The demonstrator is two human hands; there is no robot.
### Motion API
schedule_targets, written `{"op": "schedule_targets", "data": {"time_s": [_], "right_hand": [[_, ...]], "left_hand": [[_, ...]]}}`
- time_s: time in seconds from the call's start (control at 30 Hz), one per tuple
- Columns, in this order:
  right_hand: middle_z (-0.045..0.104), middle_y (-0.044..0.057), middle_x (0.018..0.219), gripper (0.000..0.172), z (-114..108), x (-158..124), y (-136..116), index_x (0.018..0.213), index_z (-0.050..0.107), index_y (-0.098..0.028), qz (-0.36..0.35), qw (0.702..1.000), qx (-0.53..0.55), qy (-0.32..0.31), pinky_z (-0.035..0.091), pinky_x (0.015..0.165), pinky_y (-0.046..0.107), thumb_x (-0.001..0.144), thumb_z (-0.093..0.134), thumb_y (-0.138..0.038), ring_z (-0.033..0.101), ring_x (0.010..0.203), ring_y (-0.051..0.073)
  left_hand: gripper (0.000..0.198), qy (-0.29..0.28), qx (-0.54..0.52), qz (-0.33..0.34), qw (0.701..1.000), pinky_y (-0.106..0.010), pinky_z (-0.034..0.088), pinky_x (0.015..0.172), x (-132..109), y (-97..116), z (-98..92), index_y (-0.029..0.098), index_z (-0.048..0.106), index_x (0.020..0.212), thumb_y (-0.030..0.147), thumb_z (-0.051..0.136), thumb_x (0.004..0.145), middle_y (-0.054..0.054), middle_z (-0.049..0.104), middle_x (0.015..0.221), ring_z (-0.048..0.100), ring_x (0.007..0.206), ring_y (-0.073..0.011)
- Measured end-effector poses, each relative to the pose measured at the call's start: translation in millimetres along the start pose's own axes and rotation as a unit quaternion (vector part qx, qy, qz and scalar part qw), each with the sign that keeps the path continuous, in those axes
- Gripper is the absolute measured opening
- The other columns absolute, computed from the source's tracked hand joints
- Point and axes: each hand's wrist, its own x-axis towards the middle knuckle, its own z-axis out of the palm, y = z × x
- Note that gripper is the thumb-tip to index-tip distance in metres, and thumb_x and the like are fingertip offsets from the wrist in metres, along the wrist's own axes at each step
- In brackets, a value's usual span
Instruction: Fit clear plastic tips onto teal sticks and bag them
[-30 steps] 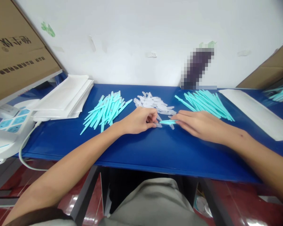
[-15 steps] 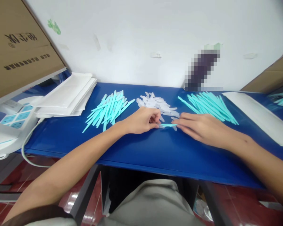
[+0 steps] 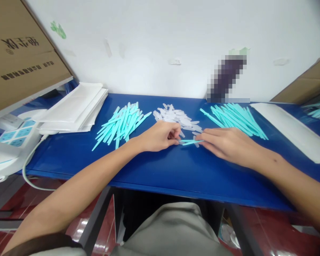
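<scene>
My left hand [image 3: 160, 137] and my right hand [image 3: 224, 142] meet over the blue table [image 3: 160, 167]. Between their fingertips lies a thin teal plastic stick [image 3: 191, 142]. My right hand pinches its right end; my left hand's fingers are pinched at its left end, on a small clear cap that I can barely make out. Just behind them is a heap of clear plastic caps [image 3: 177, 118]. A pile of teal sticks [image 3: 122, 122] lies to the left, and a longer pile of teal sticks [image 3: 234, 117] to the right.
A stack of white bags [image 3: 74, 110] lies at the back left, beside a white device with a cable [image 3: 8, 145] and a cardboard box [image 3: 21, 53]. A white strip [image 3: 290, 129] lies on the right, with another cardboard box [image 3: 306, 81] behind it. A wall runs along the back.
Both hands stay together at the same spot. The teal stick between them has tilted slightly, and the head view has shifted a little.
</scene>
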Motion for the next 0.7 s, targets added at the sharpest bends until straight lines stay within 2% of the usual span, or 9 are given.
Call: {"op": "schedule_targets", "data": {"time_s": [0.23, 0.43, 0.6, 0.7], "right_hand": [[0.076, 0.004, 0.093, 0.03, 1.9, -3.3, 4.0, 0.107, 0.074, -0.023, -0.006, 1.0, 0.006, 0.003, 0.035, 0.055, 0.028, 0.106, 0.044, -0.025, 0.066, 0.07, 0.015], [0.073, 0.003, 0.078, 0.03, 1.0, 0.8, 0.6, 0.095, 0.072, -0.021, 0.01, 1.0, 0.01, -0.008, 0.033, 0.053, 0.028, 0.105, 0.045, -0.026, 0.064, 0.064, 0.015], [0.075, 0.005, 0.08, 0.031, -1.2, 2.9, -0.6, 0.095, 0.073, -0.019, 0.006, 0.999, 0.037, -0.014, 0.039, 0.056, 0.029, 0.106, 0.045, -0.028, 0.067, 0.067, 0.017], [0.076, 0.006, 0.084, 0.029, -1.6, 4.0, -1.3, 0.099, 0.075, -0.018, 0.004, 0.999, 0.038, -0.008, 0.044, 0.06, 0.03, 0.106, 0.047, -0.026, 0.069, 0.072, 0.019]], "left_hand": [[0.025, -0.002, -0.01, -0.008, 1.0, -0.029, 0.059, 0.078, 0.0, 1.6, 0.0, 0.018, 0.048, 0.078, 0.016, 0.071, 0.087, -0.006, 0.075, 0.09, 0.076, 0.091, -0.0182], [0.025, -0.002, -0.003, -0.008, 1.0, -0.028, 0.058, 0.077, 0.3, 0.3, 0.2, 0.019, 0.048, 0.078, 0.016, 0.071, 0.087, -0.004, 0.074, 0.089, 0.075, 0.088, -0.017], [0.023, 0.007, 0.028, -0.001, 1.0, -0.028, 0.057, 0.075, 0.1, -0.2, 1.0, 0.018, 0.051, 0.079, 0.017, 0.073, 0.086, -0.004, 0.075, 0.09, 0.074, 0.083, -0.0165], [0.014, 0.009, 0.028, 0.014, 0.999, -0.028, 0.057, 0.077, -0.1, 0.7, 1.8, 0.017, 0.059, 0.085, 0.015, 0.072, 0.086, -0.004, 0.075, 0.089, 0.074, 0.082, -0.016]]}}
